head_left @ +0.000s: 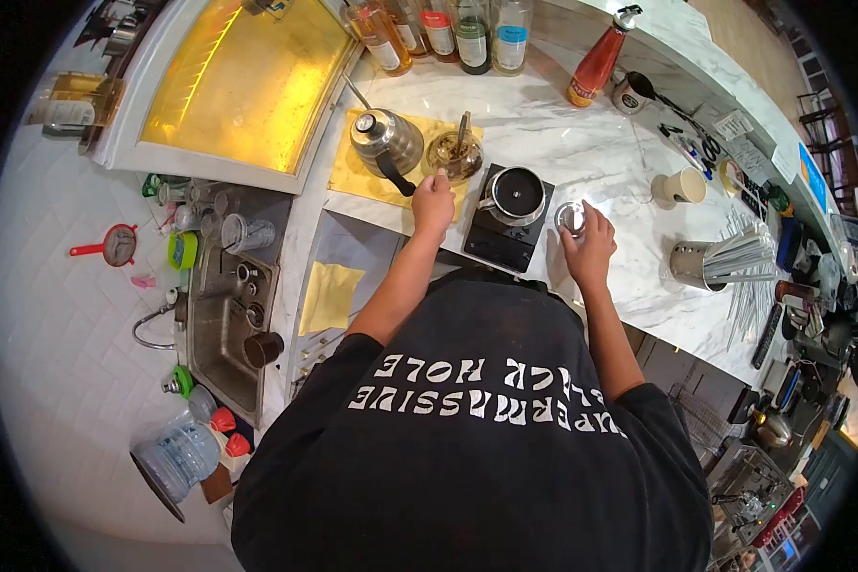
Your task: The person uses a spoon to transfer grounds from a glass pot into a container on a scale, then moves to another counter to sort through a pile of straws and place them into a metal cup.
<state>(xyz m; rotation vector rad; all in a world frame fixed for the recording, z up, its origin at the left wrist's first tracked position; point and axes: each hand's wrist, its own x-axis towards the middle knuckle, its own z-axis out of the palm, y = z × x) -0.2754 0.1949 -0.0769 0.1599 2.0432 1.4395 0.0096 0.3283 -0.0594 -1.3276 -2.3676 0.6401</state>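
My left hand (434, 205) is closed, fingertips at the near edge of a round glass server (455, 155) with dark contents and a spoon (463, 132). Whether it grips the server's handle is hidden. Just left of that hand is the black handle of a steel gooseneck kettle (387, 141). My right hand (591, 243) has its thumb and fingers around a small clear cup (571, 219) on the marble counter. Between my hands, a black scale (499, 244) carries a metal-rimmed vessel (487, 204) with a round black top.
A yellow cloth (346, 176) lies under the kettle and server. Several syrup bottles (473, 43) and a red bottle (596, 69) stand at the back. Rightward are a paper cup (684, 186) and a straw holder (693, 264). A sink (224, 329) is at left.
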